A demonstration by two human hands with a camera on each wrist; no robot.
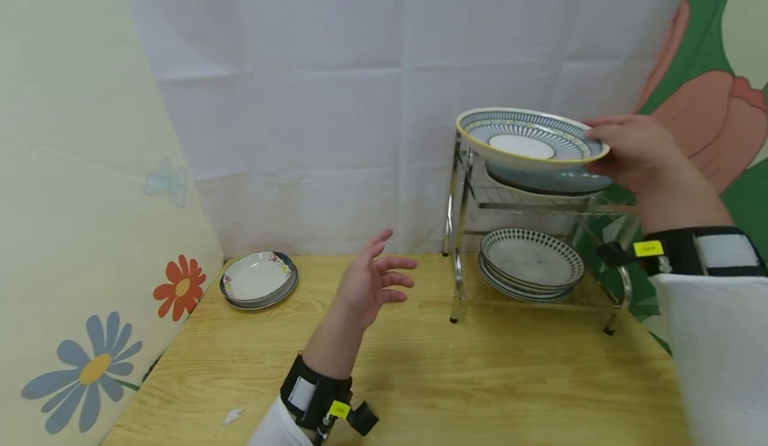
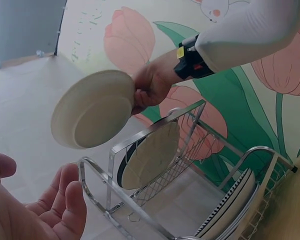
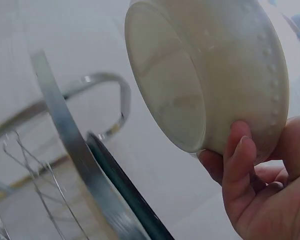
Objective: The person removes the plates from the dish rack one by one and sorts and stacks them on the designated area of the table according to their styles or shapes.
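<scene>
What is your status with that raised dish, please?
Right hand gripping dish above rack's upper shelf. Left hand empty. Another dish already sits there.

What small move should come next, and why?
I'd probably bring the left hand up to the free side of the yellow-rimmed plate: the right hand grips it only at one edge, it hangs apart above the dish on the rack, and the left hand is empty.

Yellow-rimmed, blue-grey-patterned deep plate (image 1: 521,146) is held tilted by the right hand (image 1: 639,153); suspended near metal rack (image 1: 540,207), untouching.
</scene>
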